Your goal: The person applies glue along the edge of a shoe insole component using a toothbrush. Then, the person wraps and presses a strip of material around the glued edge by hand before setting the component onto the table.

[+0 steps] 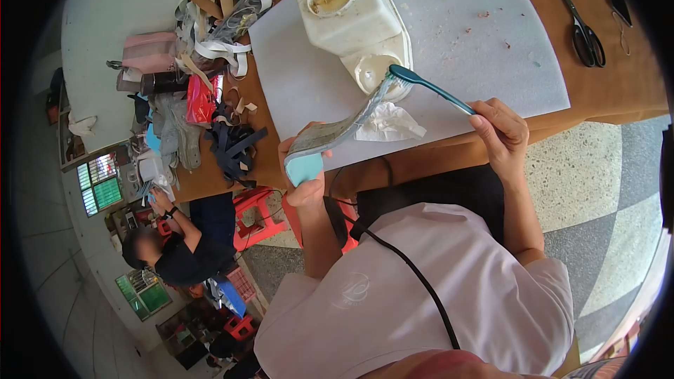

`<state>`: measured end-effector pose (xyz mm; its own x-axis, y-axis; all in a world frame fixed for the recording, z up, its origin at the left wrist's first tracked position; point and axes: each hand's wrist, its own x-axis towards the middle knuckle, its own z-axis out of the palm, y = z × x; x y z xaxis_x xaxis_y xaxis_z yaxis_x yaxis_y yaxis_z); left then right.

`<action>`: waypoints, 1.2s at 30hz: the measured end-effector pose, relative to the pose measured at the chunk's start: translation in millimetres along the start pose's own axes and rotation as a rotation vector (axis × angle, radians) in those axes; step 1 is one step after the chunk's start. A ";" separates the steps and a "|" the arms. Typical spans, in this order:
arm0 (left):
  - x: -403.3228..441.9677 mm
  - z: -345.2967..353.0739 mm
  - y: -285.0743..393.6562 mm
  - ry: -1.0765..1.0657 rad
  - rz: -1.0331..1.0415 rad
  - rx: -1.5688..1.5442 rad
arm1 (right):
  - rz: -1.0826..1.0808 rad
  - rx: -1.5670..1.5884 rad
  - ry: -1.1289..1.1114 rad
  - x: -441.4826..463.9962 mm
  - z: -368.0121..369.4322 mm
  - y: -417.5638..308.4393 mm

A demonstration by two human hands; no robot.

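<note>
My left hand (307,186) is closed around the heel end of a grey shoe sole (324,136), whose end shows light blue. Pinched in my right hand (500,132) is the handle of a dark teal toothbrush (439,91). The brush's bristles touch the far tip of the sole, just in front of the small round opening of a white plastic glue container (347,17). A crumpled white tissue (390,123) lies beside the sole on the light grey board (449,21).
Black-handled scissors (587,41) lie at the right on the brown table cover (618,91). Dark strips (233,151), a red packet (200,98) and a pink bundle (149,52) crowd the left side. Another person (186,256) works at the left, near a red stool (256,217).
</note>
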<state>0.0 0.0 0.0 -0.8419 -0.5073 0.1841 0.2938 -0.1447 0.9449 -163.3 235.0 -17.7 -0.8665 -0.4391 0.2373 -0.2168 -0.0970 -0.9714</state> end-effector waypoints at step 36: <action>-6.2 -0.3 0.0 -0.033 0.012 0.014 | -0.096 -0.065 0.065 -6.1 -4.4 -18.2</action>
<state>5.3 2.9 -1.2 -0.8530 -0.4804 0.2042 0.2980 -0.1269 0.9461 -156.0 243.5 -1.4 -0.8673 -0.3712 0.3317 -0.3274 -0.0768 -0.9418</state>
